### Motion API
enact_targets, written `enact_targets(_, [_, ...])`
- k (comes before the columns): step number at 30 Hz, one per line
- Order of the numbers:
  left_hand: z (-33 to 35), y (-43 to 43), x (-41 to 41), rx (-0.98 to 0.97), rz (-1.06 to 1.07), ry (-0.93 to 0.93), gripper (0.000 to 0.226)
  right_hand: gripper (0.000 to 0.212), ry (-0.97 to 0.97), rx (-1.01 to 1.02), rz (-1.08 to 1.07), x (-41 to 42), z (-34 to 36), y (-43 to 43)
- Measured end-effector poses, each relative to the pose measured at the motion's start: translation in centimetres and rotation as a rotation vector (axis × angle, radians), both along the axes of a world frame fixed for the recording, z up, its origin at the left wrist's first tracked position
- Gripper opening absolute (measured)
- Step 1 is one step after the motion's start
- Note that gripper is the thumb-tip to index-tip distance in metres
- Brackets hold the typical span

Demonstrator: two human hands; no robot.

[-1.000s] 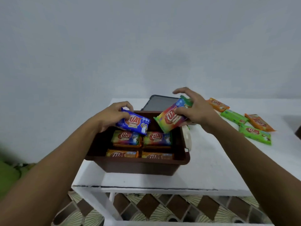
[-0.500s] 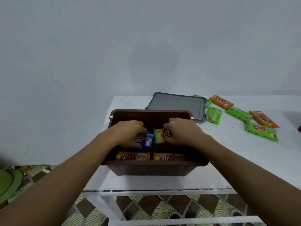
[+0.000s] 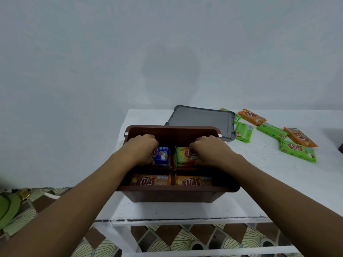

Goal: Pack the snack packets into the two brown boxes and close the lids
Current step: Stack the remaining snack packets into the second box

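Observation:
A brown box (image 3: 172, 195) stands open near the front of the white table (image 3: 269, 184). Both my hands are down inside it. My left hand (image 3: 142, 150) presses on a blue packet (image 3: 163, 156) in the back left part. My right hand (image 3: 209, 150) presses on a green-and-orange packet (image 3: 183, 156) in the back right part. Two orange packets (image 3: 151, 180) lie in the front row. The grey lid (image 3: 202, 120) rests flat behind the box. Only one brown box is in view.
Several loose green and orange packets (image 3: 297, 151) lie on the table to the right of the lid. The table's front edge runs just below the box. A patterned tiled floor (image 3: 185, 238) shows beneath, with a green object (image 3: 9, 208) at far left.
A second ago each hand held a packet above the box. Both hands have since gone down into the box and now hold the packets against the back row.

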State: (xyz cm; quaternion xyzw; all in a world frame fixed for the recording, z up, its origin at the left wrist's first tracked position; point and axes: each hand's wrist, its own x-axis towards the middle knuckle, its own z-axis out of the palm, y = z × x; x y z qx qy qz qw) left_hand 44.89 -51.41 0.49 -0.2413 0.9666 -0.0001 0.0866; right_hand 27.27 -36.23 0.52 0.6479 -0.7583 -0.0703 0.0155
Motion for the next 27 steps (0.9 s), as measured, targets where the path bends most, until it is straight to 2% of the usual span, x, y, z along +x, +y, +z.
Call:
enact_targets(3, [0.2,0.1,-0.4,0.024,-0.03,0.0,0.044,0.038,-0.104,-0.045,0.057,-0.6,0.6,1.1])
enact_targets(9, [2.5,2.8,-5.0,-0.047,-0.199,0.143,0.028,0.025,-0.423,-0.377,0.064,-4.9,0.7,6.7])
enact_targets(12, [3.4,5.5,-8.7,-0.049,-0.258,0.294,0.02,0.036,-0.358,-0.431,0.01,-7.6,-0.7,9.9])
enact_targets(16, [3.9,9.1,-14.3,0.045,-0.334,0.396,0.021,0.051,-0.238,-0.34,-0.273,-14.8,-4.2,14.3])
enact_targets(20, [3.6,12.7,-20.9,0.033,-0.374,0.297,0.026,0.067,-0.196,-0.31,-0.695,-22.2,-7.9,19.6])
enact_targets(22, [2.7,14.2,-24.1,0.011,-0.36,0.193,0.033,0.07,-0.207,-0.281,-0.832,-24.0,-9.8,21.6])
enact_targets(27, [-1.4,16.7,-31.7,0.053,-0.202,-0.078,0.068,0.065,-0.088,-0.413,-0.764,-25.9,-11.9,23.8])
